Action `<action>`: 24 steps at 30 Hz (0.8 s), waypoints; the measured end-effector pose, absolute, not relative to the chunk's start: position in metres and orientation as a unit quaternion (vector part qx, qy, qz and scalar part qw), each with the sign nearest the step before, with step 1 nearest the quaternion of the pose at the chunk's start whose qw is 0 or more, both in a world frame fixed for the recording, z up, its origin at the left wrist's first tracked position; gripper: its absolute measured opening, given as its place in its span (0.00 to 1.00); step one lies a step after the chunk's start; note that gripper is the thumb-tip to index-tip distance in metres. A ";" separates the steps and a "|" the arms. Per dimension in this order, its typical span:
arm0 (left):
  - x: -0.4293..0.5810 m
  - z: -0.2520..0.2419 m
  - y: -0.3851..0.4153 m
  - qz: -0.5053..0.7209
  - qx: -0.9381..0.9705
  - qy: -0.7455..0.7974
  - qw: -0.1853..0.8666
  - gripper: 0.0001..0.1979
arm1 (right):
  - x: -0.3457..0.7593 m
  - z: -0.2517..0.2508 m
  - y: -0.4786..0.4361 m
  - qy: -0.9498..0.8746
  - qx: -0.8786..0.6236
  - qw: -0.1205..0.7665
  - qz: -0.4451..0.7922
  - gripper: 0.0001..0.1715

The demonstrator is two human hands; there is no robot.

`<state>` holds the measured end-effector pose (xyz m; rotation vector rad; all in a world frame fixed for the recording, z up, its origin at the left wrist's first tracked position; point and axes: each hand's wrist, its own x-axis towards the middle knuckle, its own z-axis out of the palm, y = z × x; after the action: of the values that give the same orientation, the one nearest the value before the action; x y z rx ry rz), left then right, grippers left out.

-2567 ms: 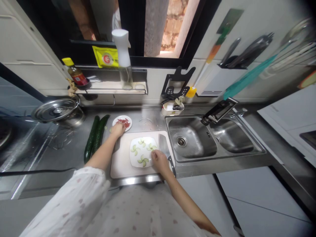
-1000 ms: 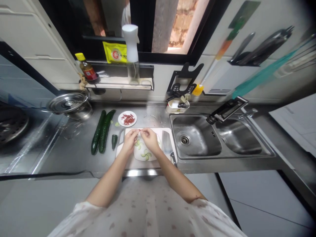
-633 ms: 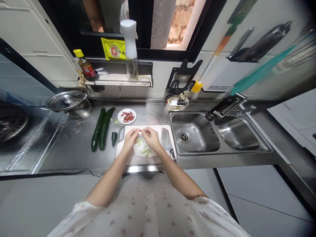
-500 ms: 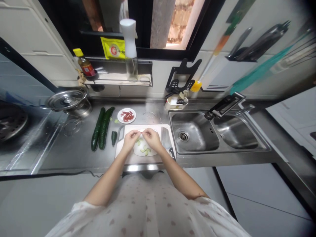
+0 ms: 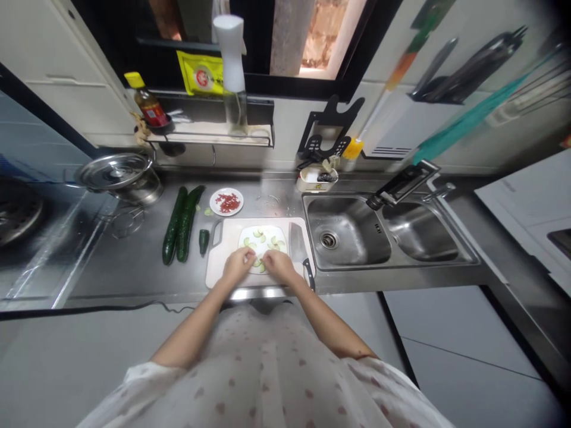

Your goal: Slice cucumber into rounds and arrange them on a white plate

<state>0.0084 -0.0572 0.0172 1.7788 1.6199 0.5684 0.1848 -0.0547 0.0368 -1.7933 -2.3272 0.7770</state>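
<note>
My left hand [image 5: 239, 264] and my right hand [image 5: 278, 265] are low over the near part of a white plate [image 5: 263, 247]. Thumb and fingers are pinched together on both; whatever they hold is too small to make out. On the plate, thin pale-green cucumber slices [image 5: 276, 244] lie in several small fanned groups, one of them between my fingertips. Under the plate is a white cutting board [image 5: 217, 267]. A kitchen knife [image 5: 295, 238] rests on the board's right side, its black handle towards me. Beyond the board stands a small plate [image 5: 213, 208] of chopped red pieces [image 5: 228, 203].
Two whole cucumbers [image 5: 184, 229] and a cucumber end piece [image 5: 204, 242] lie left of the board. Further left are a lidded steel pot [image 5: 134, 184] and a wire rack [image 5: 128, 223]. A double sink [image 5: 352, 238] is on the right, below a black faucet [image 5: 392, 187].
Both hands have come down and nearer to me, from the plate's far edge to its near side. Cucumber groups at the far side, hidden before, now show. The view has shifted slightly.
</note>
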 end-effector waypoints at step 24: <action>0.033 0.018 -0.065 0.040 0.697 0.665 0.265 0.11 | 0.176 0.026 -0.059 -0.793 -0.570 -0.054 0.207 0.19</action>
<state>0.0332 -0.0645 0.0175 1.8835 1.7970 0.1085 0.1765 -0.0591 0.0262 -1.8558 -2.5802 0.6745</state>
